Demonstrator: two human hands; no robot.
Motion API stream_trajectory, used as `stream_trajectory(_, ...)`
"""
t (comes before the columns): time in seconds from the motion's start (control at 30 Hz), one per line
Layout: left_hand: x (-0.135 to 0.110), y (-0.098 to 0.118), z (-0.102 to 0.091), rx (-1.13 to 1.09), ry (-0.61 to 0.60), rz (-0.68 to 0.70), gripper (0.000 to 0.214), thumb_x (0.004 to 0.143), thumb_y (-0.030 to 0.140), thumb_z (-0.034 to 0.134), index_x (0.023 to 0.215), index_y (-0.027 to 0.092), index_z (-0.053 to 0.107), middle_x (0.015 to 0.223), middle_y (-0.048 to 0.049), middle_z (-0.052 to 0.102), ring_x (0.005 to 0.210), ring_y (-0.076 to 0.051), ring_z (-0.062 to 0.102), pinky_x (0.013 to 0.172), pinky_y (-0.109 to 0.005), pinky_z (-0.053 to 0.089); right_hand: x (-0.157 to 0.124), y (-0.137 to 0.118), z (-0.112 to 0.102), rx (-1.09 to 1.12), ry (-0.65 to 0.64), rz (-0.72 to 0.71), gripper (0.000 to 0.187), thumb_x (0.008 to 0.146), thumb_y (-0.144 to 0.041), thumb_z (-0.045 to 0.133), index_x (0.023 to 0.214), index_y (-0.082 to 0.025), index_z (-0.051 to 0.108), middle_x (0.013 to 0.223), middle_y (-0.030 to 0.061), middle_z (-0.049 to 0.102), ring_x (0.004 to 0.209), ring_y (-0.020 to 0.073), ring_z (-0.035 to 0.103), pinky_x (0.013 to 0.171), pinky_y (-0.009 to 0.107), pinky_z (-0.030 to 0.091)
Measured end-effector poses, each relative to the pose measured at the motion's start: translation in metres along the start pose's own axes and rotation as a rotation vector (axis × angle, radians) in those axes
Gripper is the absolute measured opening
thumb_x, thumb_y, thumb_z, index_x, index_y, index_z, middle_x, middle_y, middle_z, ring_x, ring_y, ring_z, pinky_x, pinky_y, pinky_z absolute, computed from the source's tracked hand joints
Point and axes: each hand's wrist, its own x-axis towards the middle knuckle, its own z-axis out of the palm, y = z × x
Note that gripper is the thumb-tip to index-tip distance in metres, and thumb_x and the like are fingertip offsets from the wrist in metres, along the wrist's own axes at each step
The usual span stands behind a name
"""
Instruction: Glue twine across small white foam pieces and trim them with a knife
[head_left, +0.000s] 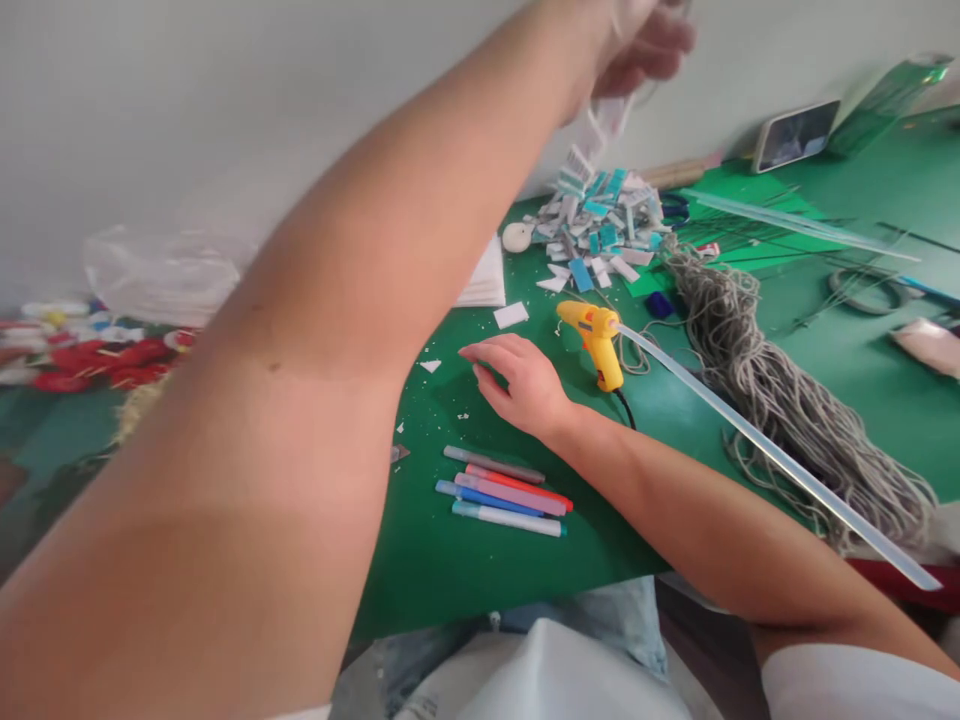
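Note:
My left arm crosses the whole picture and my left hand (643,42) is raised high over the far side of the green table (450,560). Its fingers are curled and blurred around pale paper scraps (600,125), which trail down toward a heap of white and blue paper pieces (600,220). My right hand (521,385) lies flat on the table with the fingers stretched out and nothing in it. It rests just left of a yellow glue gun (598,340), which has a long clear glue stick (772,455) running out to the right.
Several coloured markers (506,490) lie near the front edge. A bundle of grey cord (757,380) lies at the right, a phone (795,133) leans on the wall, red flowers (97,360) lie at the left, and a white paper stack (484,280) is behind my arm.

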Motion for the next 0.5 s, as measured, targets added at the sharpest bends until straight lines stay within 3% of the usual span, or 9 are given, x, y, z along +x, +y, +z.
stream_trajectory(0.1,-0.003,-0.002,0.008,0.104,-0.041,-0.013,0.028,0.112,0.022,0.044,0.105,0.007,0.066,0.102,0.0110,0.083,0.117,-0.011,0.080,0.067,-0.011,0.044,-0.001,0.001,0.000,0.010,0.002,0.001,0.033,0.109,-0.020,0.050,0.126,-0.021,0.079,0.119,0.0136,0.085,0.114,0.0253,0.078,0.102,0.043,0.063)
stream_trajectory(0.17,-0.013,-0.010,0.001,0.208,0.006,0.037,0.029,0.112,0.020,0.041,0.120,0.007,0.066,0.107,0.0102,0.082,0.121,-0.016,0.079,0.070,-0.012,0.046,-0.001,0.000,-0.001,0.026,0.009,0.004,0.035,0.112,-0.021,0.047,0.128,-0.023,0.078,0.119,0.0127,0.085,0.114,0.0246,0.078,0.101,0.042,0.064)
stream_trajectory(0.23,-0.027,-0.026,-0.013,0.362,0.066,0.074,0.035,0.107,0.009,0.044,0.134,0.007,0.066,0.111,0.0035,0.083,0.114,-0.019,0.083,0.073,-0.017,0.051,-0.003,-0.003,-0.001,0.051,0.022,0.001,0.035,0.113,-0.022,0.046,0.130,-0.024,0.077,0.114,0.0110,0.085,0.110,0.0227,0.079,0.097,0.039,0.065)
stream_trajectory(0.27,-0.035,-0.036,-0.020,0.446,0.084,0.097,0.034,0.104,0.006,0.048,0.130,0.007,0.069,0.110,-0.0008,0.084,0.106,-0.019,0.084,0.076,-0.022,0.055,-0.004,-0.004,-0.002,0.067,0.031,-0.002,0.036,0.113,-0.022,0.046,0.130,-0.024,0.077,0.110,0.0095,0.084,0.105,0.0212,0.079,0.094,0.036,0.065)
stream_trajectory(0.3,-0.044,-0.048,-0.028,0.534,0.102,0.105,0.026,0.101,0.006,0.053,0.115,0.008,0.075,0.106,-0.0051,0.085,0.098,-0.020,0.083,0.079,-0.028,0.059,-0.005,-0.006,-0.002,0.084,0.042,-0.003,0.036,0.113,-0.023,0.045,0.131,-0.025,0.076,0.103,0.0074,0.084,0.098,0.0195,0.079,0.090,0.034,0.065)
stream_trajectory(0.4,-0.072,-0.092,-0.044,0.760,0.028,0.111,0.016,0.089,0.006,0.066,0.084,0.014,0.079,0.091,-0.0038,0.083,0.103,-0.024,0.080,0.102,-0.038,0.060,-0.011,-0.009,-0.002,0.130,0.111,0.029,0.038,0.116,-0.031,0.041,0.137,-0.026,0.073,0.082,-0.0001,0.075,0.070,0.0153,0.070,0.075,0.030,0.063)
stream_trajectory(0.5,-0.096,-0.139,-0.046,0.898,-0.108,0.069,0.019,0.075,0.013,0.085,0.095,0.017,0.084,0.096,-0.0029,0.083,0.103,-0.029,0.079,0.098,-0.040,0.061,-0.013,-0.009,-0.001,0.151,0.272,0.110,0.046,0.119,-0.042,0.031,0.147,-0.026,0.064,0.076,-0.0018,0.067,0.061,0.0170,0.063,0.067,0.033,0.060)
